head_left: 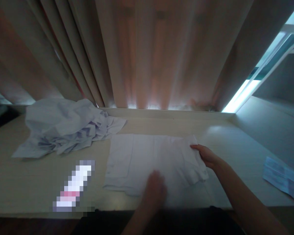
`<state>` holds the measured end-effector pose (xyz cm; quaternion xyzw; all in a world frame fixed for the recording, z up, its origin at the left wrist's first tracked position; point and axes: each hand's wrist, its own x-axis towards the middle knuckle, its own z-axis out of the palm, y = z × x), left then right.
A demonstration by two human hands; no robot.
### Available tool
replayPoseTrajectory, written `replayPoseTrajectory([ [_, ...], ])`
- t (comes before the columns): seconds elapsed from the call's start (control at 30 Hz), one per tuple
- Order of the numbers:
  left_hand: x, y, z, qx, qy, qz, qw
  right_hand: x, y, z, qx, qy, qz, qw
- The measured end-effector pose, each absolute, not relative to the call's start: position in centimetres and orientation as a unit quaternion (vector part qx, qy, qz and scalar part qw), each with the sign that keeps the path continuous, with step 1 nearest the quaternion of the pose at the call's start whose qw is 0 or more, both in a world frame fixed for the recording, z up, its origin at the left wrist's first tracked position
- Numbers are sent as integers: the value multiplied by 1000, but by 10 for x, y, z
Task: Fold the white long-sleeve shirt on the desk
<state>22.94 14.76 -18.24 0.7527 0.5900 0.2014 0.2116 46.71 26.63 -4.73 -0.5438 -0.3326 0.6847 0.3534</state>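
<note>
A white cloth garment [143,156] lies spread on the table in front of me, with its left side folded in as a panel. At its right edge, my right hand [207,156] pinches the fabric between thumb and fingers, and that side is slightly lifted and creased. Over the near middle part of the garment is my left hand [155,187], smeared by motion. Its fingers cannot be made out, nor whether it touches the fabric.
A crumpled heap of white cloth [68,124] sits at the back left. Nearer lies a pixelated long object [73,186]. Bluish paper-like sheets [283,176] rest at the right. Curtains [161,58] hang behind the pale table [218,137].
</note>
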Motion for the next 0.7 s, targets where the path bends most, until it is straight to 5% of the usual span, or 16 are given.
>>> replayPoseTrajectory([
  [0.27,226,152,-176,744,575,246,236,505,246,-78,-560,-299,660,402],
  [0.47,146,173,-151,673,638,304,216,554,244,-120,-551,-268,697,374],
  [0.7,33,187,-133,530,803,239,132,555,301,-131,-720,-400,431,368],
])
